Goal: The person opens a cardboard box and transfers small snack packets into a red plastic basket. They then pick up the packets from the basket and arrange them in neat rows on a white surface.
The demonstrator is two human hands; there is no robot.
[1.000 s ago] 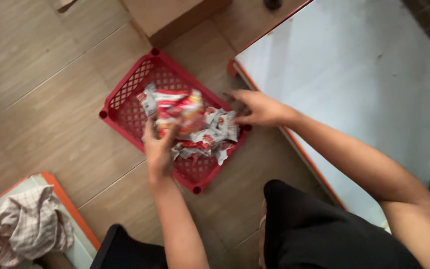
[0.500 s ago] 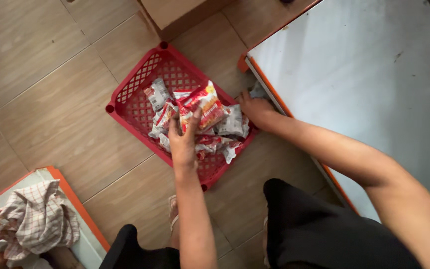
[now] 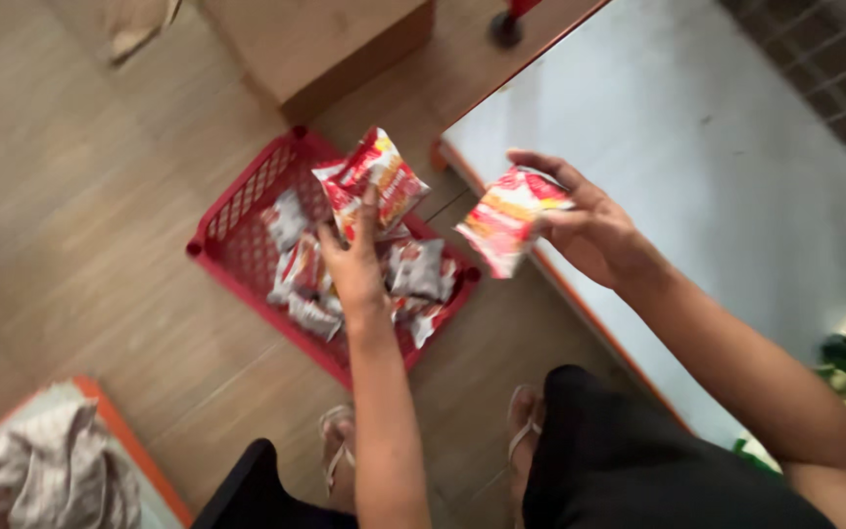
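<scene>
The red perforated plastic basket (image 3: 237,240) sits on the wood-look tiled floor (image 3: 80,216), left of frame centre. It contains a loose pile of small silver-and-red foil snack packets (image 3: 413,269). Above the basket, the left hand (image 3: 354,269) holds one red-and-yellow snack packet (image 3: 374,181) raised, fingers closed on its lower edge. At centre right, the right hand (image 3: 594,230) holds a second red-and-yellow packet (image 3: 506,220), pinched between thumb and curled fingers, just over the orange-trimmed edge of the white flat tabletop (image 3: 697,147). A brown cardboard box (image 3: 330,44) stands at upper centre. Crumpled checked cloth (image 3: 51,475) lies at lower left.
</scene>
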